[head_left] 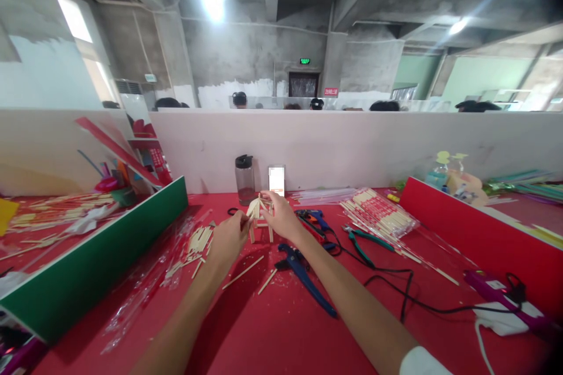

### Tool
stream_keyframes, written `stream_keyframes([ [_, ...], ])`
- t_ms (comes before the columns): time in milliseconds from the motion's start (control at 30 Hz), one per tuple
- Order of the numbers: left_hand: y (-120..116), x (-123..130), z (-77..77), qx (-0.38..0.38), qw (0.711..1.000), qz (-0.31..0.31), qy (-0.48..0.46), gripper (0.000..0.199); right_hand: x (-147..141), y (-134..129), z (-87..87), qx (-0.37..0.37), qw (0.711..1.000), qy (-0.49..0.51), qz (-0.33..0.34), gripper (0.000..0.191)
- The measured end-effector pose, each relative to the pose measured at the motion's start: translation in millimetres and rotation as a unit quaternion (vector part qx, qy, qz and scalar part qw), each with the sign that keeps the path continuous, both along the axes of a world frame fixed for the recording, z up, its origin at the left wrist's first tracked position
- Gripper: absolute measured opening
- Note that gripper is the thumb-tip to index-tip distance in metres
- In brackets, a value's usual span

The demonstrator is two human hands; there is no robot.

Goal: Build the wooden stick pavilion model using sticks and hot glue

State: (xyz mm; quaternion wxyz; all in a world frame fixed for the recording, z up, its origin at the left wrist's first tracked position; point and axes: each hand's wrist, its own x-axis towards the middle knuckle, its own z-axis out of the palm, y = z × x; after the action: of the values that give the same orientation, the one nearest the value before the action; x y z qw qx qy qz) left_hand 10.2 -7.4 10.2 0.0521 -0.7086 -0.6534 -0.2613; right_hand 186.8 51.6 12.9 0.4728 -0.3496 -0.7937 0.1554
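A small structure of pale wooden sticks (262, 224) stands upright on legs on the red table (264, 340). My left hand (232, 233) is at its left side, thumb and fingers pinched together at its edge; whatever lies between the fingertips is too small to make out. My right hand (278, 214) holds the structure from the right, its fingers round the upper part and hiding some of it. Two loose sticks (243, 272) lie in front of the structure. Close to my right forearm is a blue-handled cutter (305, 281).
Cut sticks (200, 241) and plastic wrap lie left, beside a green divider (105, 258). Behind are a bottle (245, 180) and a lit phone (277, 180). Right are green-handled pliers (369, 240), bundled sticks (382, 214), black cables and a red divider (484, 234).
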Motion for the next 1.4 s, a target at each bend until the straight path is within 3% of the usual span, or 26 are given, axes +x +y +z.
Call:
stream_keyframes([
  [100,4,-1,-6.8,0.019,1.0,0.007,0.021,0.026,-3,5,-7.3,-0.008,1.0,0.012,0.0,0.055],
  [600,12,-4,-23.7,0.059,0.998,-0.027,0.027,0.021,-1,14,-14.2,0.024,1.0,0.005,0.008,0.042],
  [800,11,-5,-21.4,0.071,0.995,-0.054,0.038,0.023,0,13,-13.5,0.025,1.0,0.007,0.009,0.041],
  [1067,5,-1,-11.8,0.054,0.997,-0.013,0.06,0.023,0,14,-14.7,0.031,0.999,0.007,0.012,0.041],
  [1233,8,-5,-13.2,0.072,0.997,-0.017,0.029,0.025,1,14,-13.1,0.029,0.999,0.004,0.014,0.04],
  [1400,16,-11,-21.6,0.099,0.99,-0.07,-0.072,0.02,2,13,-12.4,0.022,0.999,0.005,0.023,0.042],
])
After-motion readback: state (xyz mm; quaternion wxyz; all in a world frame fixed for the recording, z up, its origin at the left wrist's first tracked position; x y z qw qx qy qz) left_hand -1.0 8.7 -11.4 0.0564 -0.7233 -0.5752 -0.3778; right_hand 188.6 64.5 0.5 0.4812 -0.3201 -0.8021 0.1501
